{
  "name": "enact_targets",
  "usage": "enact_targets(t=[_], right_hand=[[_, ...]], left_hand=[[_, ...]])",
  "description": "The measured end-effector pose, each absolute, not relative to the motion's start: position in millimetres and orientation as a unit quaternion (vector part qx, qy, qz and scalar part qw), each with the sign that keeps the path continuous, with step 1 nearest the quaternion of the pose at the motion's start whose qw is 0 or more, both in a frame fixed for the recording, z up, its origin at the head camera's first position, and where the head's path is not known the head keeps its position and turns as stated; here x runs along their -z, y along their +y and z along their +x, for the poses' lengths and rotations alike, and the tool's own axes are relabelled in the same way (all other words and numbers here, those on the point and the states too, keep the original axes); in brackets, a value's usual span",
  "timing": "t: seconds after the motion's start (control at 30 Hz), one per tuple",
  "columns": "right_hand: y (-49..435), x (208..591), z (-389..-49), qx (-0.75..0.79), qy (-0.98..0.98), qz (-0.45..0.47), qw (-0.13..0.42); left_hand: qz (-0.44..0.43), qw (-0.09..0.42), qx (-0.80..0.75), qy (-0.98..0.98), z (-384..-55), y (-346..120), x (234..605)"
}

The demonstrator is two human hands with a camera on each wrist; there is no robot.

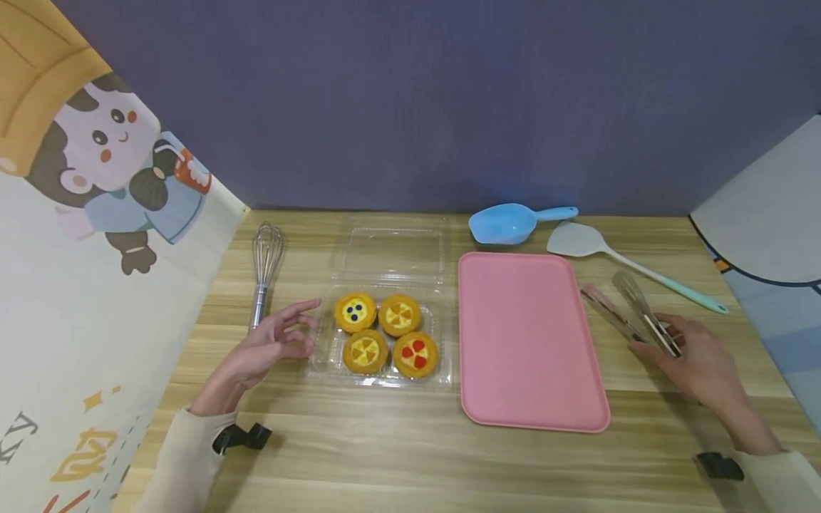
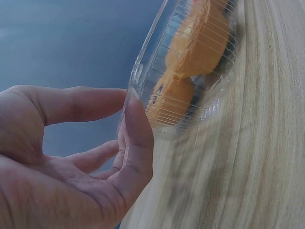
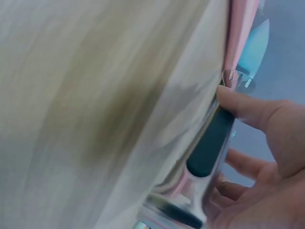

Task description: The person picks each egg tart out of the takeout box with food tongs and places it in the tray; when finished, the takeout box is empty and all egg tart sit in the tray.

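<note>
A clear plastic clamshell box (image 1: 321,370) lies with its lid (image 1: 391,249) folded back, and several egg tarts (image 1: 365,351) with fruit-like toppings sit in its base. At the box's left side, my left hand (image 1: 272,342) pinches the rim (image 2: 136,76) between thumb and forefinger, as the left wrist view shows. On the far right my right hand (image 1: 702,360) grips a pair of metal tongs (image 1: 651,320) with dark handle inlays (image 3: 209,143). The tongs' arms are spread and point away from me, beside the right edge of a pink tray (image 1: 529,342).
A whisk (image 1: 263,267) lies left of the box, just beyond my left hand. Behind the tray are a blue scoop (image 1: 503,224) and a pale spatula (image 1: 577,240) with a green handle end. A dark blue panel (image 1: 410,107) closes off the table's back.
</note>
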State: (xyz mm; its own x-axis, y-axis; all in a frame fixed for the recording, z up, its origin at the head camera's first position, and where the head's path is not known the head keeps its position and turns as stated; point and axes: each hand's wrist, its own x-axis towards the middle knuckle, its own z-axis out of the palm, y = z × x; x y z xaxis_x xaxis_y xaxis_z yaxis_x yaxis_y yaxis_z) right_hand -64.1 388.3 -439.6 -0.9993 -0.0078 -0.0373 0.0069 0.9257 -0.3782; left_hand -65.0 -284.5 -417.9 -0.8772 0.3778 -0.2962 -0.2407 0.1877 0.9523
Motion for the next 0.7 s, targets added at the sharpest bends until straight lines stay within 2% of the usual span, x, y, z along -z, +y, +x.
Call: enact_targets(t=[0.17,0.3,0.43,0.7], right_hand=[[370.5,428.5,-61.3,0.201,0.979,-0.027,-0.037],[345.5,417.9,-62.1,0.211,0.967,-0.087,-0.112],[315.9,409.1,-65.3,0.225,0.95,-0.153,-0.151],[263.4,397.4,-75.6,0.236,0.942,-0.209,-0.114]], left_hand=[[0.045,0.241,-0.635,0.732,-64.2,-285.5,417.3],[0.045,0.238,-0.632,0.736,-63.4,-285.7,417.4],[0.044,0.233,-0.627,0.742,-63.3,-284.3,416.7],[0.04,0.226,-0.625,0.746,-62.6,-282.0,419.3]])
